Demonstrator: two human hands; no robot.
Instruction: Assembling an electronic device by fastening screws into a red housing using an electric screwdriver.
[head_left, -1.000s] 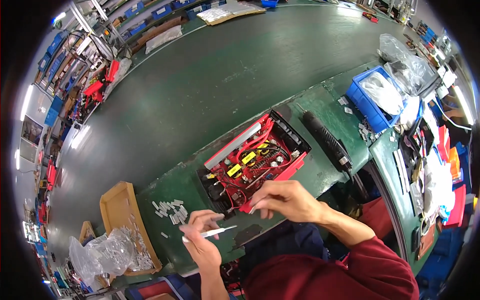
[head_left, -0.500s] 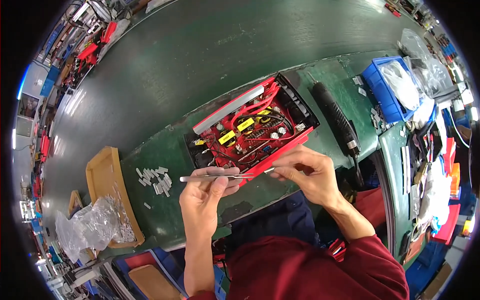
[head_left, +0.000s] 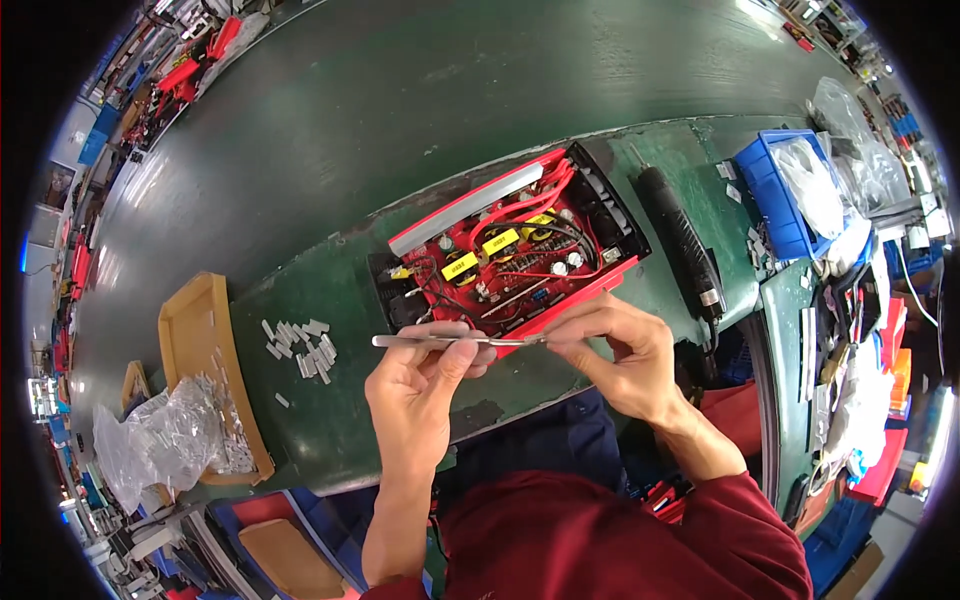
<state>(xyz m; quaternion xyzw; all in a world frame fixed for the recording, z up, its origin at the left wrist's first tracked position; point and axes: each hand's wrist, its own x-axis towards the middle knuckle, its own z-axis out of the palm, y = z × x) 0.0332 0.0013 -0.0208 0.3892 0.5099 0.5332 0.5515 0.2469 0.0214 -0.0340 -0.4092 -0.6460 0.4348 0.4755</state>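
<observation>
My left hand (head_left: 408, 400) is closed around a pair of metal tweezers (head_left: 408, 342), whose tips point right. My right hand (head_left: 628, 365) pinches a small light-coloured piece between thumb and forefinger, mostly hidden by the fingers. The tweezer tips meet the right fingertips at this piece. Just beyond both hands lies an opened red electronic device (head_left: 425, 240) with black end panels. Inside it are a red circuit board, yellow-labelled coils, red and black wires and a grey metal bar along the far side.
Left of the device, small silvery pieces (head_left: 320, 355) lie scattered on the green bench. Farther left stands a tan tray (head_left: 185, 325) with a clear plastic bag (head_left: 160, 440) and more pieces. A black electric screwdriver (head_left: 680, 235) and a blue bin (head_left: 765, 185) are on the right.
The tweezers have moved right, and their tips now reach the small piece in my right fingers. Before, a gap lay between them. The whole view has shifted slightly.
</observation>
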